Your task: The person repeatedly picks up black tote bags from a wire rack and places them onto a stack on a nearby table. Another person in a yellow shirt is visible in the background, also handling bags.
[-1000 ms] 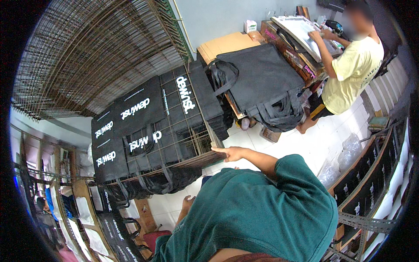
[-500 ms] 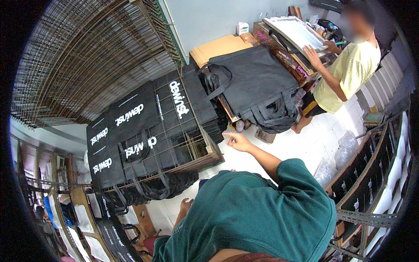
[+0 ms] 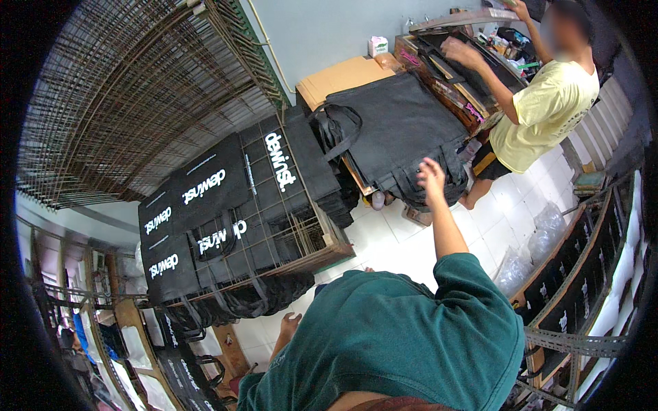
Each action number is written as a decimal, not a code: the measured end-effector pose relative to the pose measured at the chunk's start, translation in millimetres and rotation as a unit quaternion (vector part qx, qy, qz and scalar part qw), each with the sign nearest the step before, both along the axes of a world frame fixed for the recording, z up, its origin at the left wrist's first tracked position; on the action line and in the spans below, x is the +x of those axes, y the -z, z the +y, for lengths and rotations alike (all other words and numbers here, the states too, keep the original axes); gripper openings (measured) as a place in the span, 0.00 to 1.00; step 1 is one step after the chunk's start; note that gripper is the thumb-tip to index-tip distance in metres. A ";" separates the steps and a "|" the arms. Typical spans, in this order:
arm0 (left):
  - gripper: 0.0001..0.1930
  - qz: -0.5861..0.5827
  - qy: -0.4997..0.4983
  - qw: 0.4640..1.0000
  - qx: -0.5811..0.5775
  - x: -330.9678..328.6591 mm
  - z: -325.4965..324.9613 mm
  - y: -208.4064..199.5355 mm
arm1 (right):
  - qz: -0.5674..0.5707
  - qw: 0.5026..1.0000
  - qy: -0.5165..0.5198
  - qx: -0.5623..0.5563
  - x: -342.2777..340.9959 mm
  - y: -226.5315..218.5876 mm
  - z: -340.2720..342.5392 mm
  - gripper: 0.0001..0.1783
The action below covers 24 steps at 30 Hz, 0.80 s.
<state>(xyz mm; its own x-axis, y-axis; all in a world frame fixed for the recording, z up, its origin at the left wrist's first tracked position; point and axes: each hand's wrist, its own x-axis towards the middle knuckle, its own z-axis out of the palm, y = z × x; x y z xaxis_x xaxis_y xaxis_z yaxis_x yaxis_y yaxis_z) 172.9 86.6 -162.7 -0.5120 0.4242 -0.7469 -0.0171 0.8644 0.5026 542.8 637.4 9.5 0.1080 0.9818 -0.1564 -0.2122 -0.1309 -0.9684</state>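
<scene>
My right hand is raised in front of a stack of black cloth bags, over its near handles. Its fingers point up, loosely apart, holding nothing. Whether it touches the handles I cannot tell. My left hand hangs low beside my body, partly hidden by my green shirt. Its fingers are slightly bent and apart, with nothing seen in them. To its upper left, black bag panels with white print lie on a wire drying rack, their handles hanging over the near edge.
A co-worker in a yellow shirt stands at a printing bench, lifting a screen frame. Raised wire racks hang at upper left. Plastic bags lie on the white floor; shelves with black panels stand right.
My right hand has moved up and right, from beside the rack's corner to the bag stack. The co-worker has raised the screen frame off the bench. My left hand has barely moved.
</scene>
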 end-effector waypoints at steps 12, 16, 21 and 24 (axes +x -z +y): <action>0.33 0.052 -0.010 0.999 -0.002 -19.2 -31.3 -51.2 | 0.322 0.926 0.170 -0.095 86.6 -19.7 123.7 0.53; 0.34 0.075 -0.049 0.995 -0.045 -8.1 -55.7 -42.8 | 0.330 0.938 0.064 -0.084 77.3 -15.8 155.5 0.19; 0.32 0.112 -0.087 0.989 -0.037 8.7 -73.1 -38.8 | 0.060 0.988 0.112 0.091 47.5 -73.2 136.0 0.27; 0.27 0.140 -0.080 0.985 0.058 41.1 -33.7 -101.0 | 0.054 0.975 0.121 0.176 -9.1 -186.2 78.5 0.34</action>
